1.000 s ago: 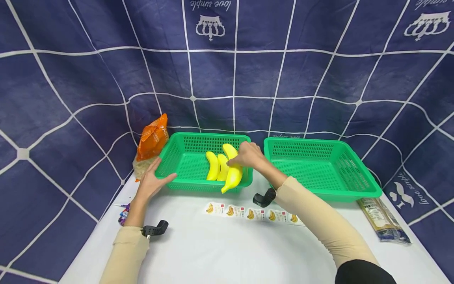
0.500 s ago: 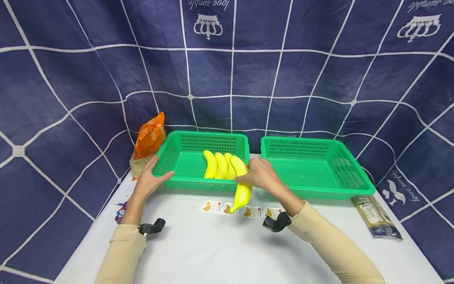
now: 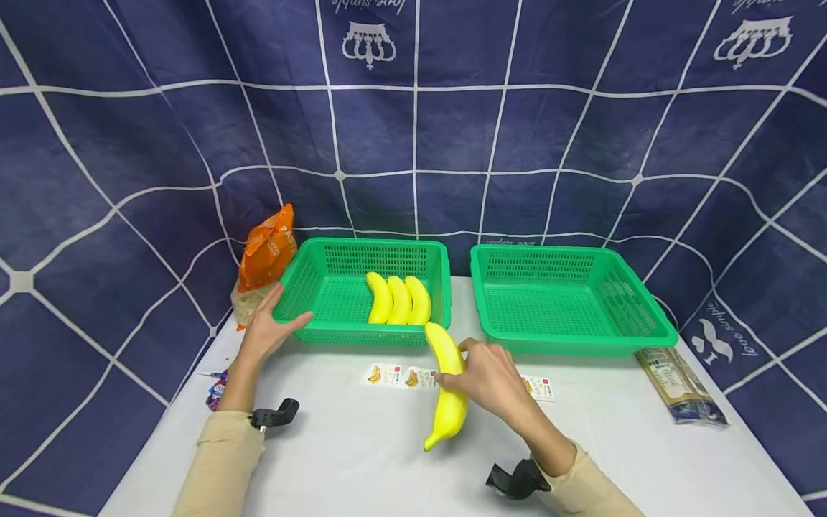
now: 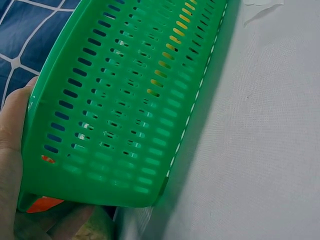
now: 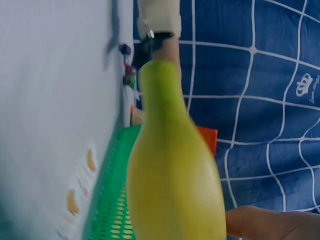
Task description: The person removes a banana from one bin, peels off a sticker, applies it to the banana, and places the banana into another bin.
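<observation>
Banana point(image 3: 447, 384) is out over the tabletop's middle, just in front of the left basket point(image 3: 310, 291), pinched in the right hand point(image 3: 492, 377). Left hand point(image 3: 265, 332) lies flat-fingered against that basket's near-left corner. Grip looks like fingertips only, so I'd guess it could slip and land on the sticker strip point(image 3: 394, 375). The other three bananas point(image 3: 399, 299) sit in the basket. Backdrop point(image 3: 129, 143) print reads "love simple", I think; the orange bag point(image 3: 266, 248) text is too small.

a green slotted plastic basket point(image 4: 135, 100) fills most of the view, standing on a white cloth-covered table point(image 4: 260, 150). the left hand point(image 4: 12, 165) rests against its near corner, with an orange scrap point(image 4: 42, 204) showing just below the rim.
</observation>
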The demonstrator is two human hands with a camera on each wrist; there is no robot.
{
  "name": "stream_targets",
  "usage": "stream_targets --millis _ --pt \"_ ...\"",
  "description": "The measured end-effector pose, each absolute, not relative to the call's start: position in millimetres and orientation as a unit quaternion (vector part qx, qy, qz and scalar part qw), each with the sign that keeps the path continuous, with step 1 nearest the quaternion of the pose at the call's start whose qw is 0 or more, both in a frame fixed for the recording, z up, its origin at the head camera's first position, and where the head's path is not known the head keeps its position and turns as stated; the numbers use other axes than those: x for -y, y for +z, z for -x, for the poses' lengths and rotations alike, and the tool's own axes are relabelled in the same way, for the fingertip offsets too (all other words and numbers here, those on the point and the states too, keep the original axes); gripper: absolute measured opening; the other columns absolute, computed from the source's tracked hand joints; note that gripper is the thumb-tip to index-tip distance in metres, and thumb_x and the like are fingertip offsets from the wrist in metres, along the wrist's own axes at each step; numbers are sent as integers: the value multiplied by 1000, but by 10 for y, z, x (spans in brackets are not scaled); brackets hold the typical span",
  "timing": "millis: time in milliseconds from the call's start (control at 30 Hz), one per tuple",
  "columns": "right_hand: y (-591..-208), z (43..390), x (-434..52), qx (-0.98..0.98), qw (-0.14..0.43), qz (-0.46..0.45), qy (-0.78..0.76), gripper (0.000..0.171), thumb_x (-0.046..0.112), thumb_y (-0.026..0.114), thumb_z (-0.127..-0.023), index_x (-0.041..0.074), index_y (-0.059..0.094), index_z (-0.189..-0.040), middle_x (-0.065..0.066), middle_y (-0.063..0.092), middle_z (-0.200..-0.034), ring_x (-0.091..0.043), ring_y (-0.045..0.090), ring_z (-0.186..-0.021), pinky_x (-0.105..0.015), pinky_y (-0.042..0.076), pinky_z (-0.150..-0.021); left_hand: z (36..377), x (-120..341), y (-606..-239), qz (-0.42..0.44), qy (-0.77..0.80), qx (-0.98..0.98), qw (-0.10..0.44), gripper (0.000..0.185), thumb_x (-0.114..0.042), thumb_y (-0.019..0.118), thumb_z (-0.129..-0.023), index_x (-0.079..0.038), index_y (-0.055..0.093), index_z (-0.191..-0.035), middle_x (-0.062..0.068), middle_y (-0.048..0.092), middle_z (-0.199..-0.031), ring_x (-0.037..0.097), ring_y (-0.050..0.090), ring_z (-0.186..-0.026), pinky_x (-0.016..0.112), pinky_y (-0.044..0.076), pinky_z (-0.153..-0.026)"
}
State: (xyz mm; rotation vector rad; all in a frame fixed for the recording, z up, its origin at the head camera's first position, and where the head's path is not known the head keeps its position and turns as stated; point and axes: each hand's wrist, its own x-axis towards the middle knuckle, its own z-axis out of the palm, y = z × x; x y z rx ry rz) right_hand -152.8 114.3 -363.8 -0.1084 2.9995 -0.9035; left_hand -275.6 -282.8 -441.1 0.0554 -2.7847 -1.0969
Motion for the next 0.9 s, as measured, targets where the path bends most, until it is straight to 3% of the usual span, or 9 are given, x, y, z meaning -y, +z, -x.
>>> stream_targets --millis 100,267,567,800,900 --pt "-3732 1413 -1165 -957 2 32 -289 62 39 84 -68 -2 68 -111 2 50 -53 -14 46 -51 -26 34 -45 2752 2826 -4409 -17 -365 928 74 103 -59 69 -81 -15 16 -158 10 13 -165 50 17 -145 72 20 -111" --pt "-3985 1263 -1190 -954 10 30 -298 57 39 83 -68 -2 70 -106 4 57 -63 -12 48 -57 -24 36 -50 2744 2827 -4387 -16 -369 926 77 103 -58 69 -81 -14 16 -157 13 13 -165 52 17 -145 72 20 -111" --pt "-4382 1168 -1296 -950 26 -7 -311 44 37 84 -66 2 72 -90 3 53 -59 -12 46 -56 -22 34 -48 2750 2823 -4391 -22 -377 923 77 103 -58 69 -81 -15 16 -158 11 11 -165 51 16 -145 72 20 -111" --pt "-4543 1078 -1337 -952 36 -12 -304 35 40 83 -66 12 64 -72 5 47 -54 -10 44 -52 -21 31 -46 2763 2773 -4444 -19 -386 917 100 100 -56 71 -81 -12 20 -157 11 17 -164 47 19 -146 69 21 -113" --pt "-4566 1066 -1322 -952 36 -11 -303 36 41 83 -66 11 65 -75 5 50 -56 -10 45 -53 -21 32 -47 2755 2769 -4441 -24 -383 917 109 100 -55 71 -81 -12 22 -156 11 18 -164 47 20 -146 68 21 -113"
